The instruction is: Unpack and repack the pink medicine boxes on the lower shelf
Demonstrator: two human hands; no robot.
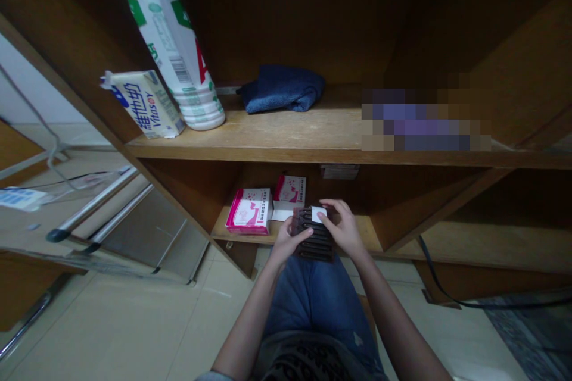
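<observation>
A dark brown ribbed pack (318, 245), which looks like a tray of slim vials, is held over my lap between both hands. My left hand (287, 243) grips its left edge, with the thumb lying across the ribs. At the upper right, my right hand (343, 227) has its thumb and fingers on the pack and on a small white piece (318, 215) at its top. Just beyond, a pink and white box (249, 211) sits on the lower shelf, and a second pink and white box (290, 190) is behind it, with a white part in front.
The upper shelf (277, 137) bears a tall white bottle (179, 59), a Vitasoy carton (145, 104), a folded blue cloth (283, 88) and a blurred-out item. Silver rails (100, 208) stand at left. A black cable (460, 302) hangs at right.
</observation>
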